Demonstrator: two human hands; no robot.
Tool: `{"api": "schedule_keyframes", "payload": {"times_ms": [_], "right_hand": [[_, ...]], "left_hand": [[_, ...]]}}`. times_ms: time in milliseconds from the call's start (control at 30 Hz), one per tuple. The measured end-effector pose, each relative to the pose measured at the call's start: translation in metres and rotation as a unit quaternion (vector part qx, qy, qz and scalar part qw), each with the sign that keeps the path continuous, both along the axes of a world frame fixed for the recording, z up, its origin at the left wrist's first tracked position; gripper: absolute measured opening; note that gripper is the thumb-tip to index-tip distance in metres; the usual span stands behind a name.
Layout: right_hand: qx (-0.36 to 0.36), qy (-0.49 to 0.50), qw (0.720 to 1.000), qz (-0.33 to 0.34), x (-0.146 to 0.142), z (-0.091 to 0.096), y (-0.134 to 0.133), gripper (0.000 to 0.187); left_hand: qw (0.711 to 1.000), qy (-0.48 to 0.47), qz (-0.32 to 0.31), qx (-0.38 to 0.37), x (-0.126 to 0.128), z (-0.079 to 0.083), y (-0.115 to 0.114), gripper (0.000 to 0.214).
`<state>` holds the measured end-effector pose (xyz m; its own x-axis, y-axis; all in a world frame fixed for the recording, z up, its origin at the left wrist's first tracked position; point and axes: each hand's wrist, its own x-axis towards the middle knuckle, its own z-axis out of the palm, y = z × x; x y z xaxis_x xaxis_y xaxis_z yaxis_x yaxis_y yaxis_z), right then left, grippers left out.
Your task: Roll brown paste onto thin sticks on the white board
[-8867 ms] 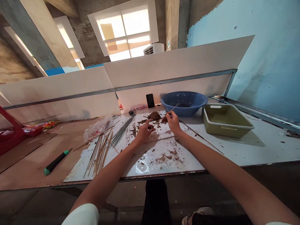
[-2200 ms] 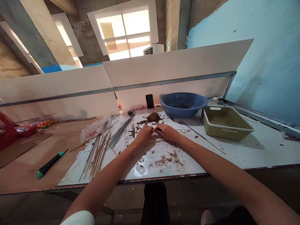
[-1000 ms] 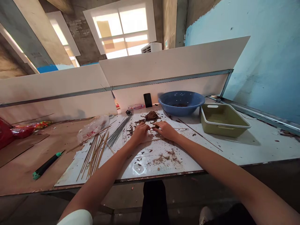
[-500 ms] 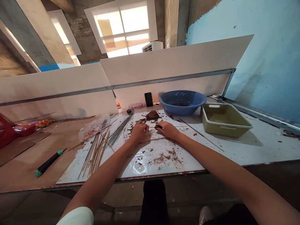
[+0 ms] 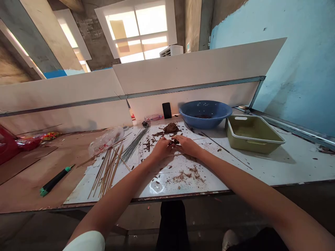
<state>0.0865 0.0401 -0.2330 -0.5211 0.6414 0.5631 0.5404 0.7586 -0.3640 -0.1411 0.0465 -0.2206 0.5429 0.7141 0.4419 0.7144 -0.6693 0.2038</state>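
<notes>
My left hand [image 5: 161,148] and my right hand [image 5: 187,145] lie palm down, side by side, on a white board [image 5: 167,181] smeared with brown crumbs. Their fingertips meet over a small dark piece of brown paste [image 5: 175,142]. A thin stick [image 5: 180,154] pokes out from under my right hand. Both hands have their fingers laid fairly flat; neither is wrapped round anything. Just beyond the hands sits a lump of brown paste [image 5: 171,128].
Bamboo sticks [image 5: 110,167] and thin grey rods [image 5: 133,146] lie left of the hands, beside a plastic bag [image 5: 106,141]. A blue bowl [image 5: 205,113] and an olive tray [image 5: 252,134] stand at the right. A black phone [image 5: 166,110] leans on the partition. A green-tipped tool [image 5: 54,180] lies far left.
The hands have closed the gap between them and slid slightly toward me over the dark piece. Much earlier, my right hand held a stick raised near the paste lump.
</notes>
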Motion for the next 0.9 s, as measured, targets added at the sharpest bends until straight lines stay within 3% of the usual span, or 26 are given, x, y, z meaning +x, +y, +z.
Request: {"api": "schedule_keyframes", "payload": {"times_ms": [167,400,567,700,800,900], "right_hand": [[-0.019,-0.047,0.999,-0.017,0.0047,0.0025,0.0021,0.023],[0.007,-0.061,0.997,-0.040,0.0032,0.0004,0.0061,0.020],[-0.002,-0.046,0.997,-0.055,0.0026,-0.0023,0.0056,0.011],[-0.018,-0.032,0.997,-0.061,0.0028,-0.0037,0.0037,0.020],[-0.032,-0.019,0.997,-0.060,0.0033,-0.0047,0.0029,0.028],[-0.026,-0.002,0.998,-0.055,0.0036,-0.0050,0.0028,0.028]], "left_hand": [[1.000,0.001,-0.016,0.013,0.0000,0.0018,-0.0017,0.013],[0.999,-0.029,-0.033,0.028,-0.0001,0.0053,-0.0064,0.007],[0.999,-0.036,-0.031,0.004,0.0001,0.0045,-0.0043,0.024],[0.997,-0.057,-0.052,-0.027,-0.0027,0.0040,-0.0040,0.038],[0.992,-0.089,-0.075,-0.044,-0.0038,0.0037,-0.0048,0.029],[0.991,-0.106,-0.056,-0.054,-0.0026,0.0018,-0.0032,0.021]]}}
